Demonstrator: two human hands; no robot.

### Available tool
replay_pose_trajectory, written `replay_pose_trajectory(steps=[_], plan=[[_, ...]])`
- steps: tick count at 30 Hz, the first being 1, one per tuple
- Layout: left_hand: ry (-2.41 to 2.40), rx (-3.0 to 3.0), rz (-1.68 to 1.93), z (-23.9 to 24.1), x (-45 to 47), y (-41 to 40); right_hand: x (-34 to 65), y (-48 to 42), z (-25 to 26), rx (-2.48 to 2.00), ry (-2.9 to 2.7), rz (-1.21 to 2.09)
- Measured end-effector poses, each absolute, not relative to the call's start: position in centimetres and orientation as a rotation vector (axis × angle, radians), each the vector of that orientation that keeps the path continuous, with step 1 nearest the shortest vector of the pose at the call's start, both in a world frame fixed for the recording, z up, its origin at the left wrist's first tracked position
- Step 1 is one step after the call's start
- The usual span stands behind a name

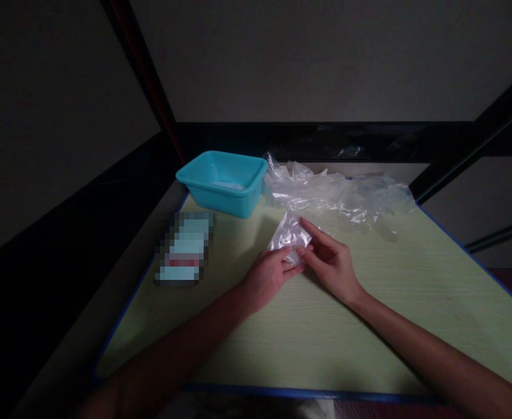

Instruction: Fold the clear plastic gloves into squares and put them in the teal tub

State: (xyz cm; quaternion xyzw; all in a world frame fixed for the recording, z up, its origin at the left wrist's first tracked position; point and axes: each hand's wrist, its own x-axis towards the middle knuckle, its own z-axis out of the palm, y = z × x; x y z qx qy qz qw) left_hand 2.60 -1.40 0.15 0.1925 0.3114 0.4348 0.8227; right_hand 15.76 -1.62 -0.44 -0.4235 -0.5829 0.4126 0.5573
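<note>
A small clear plastic bag (289,233), crinkled and shiny, is held between both hands above the middle of the table. My left hand (269,273) grips its lower edge, the thumb on top and the other fingers underneath. My right hand (332,262) pinches the lower right side with thumb and fingers, while its index finger stretches along the bag's right edge. Whether anything is inside the bag, I cannot tell. Just behind it lies a loose heap of crumpled clear plastic bags (334,192).
The pale wood-grain table (369,326) has a blue edge. A turquoise plastic basin (227,195) stands at the back left, with something pale at its bottom. In front of it lies a blurred-out rectangular object (186,247), perhaps a phone. Grey panels rise behind the table.
</note>
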Motion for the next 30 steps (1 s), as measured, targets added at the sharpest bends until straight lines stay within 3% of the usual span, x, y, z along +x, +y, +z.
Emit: replay_pose_trajectory(steps=[30], plan=[[0.677,0.440,0.933,-0.30,2.58,-1.45,16.16,-1.85,-0.52,-1.017,-1.645,0.798]])
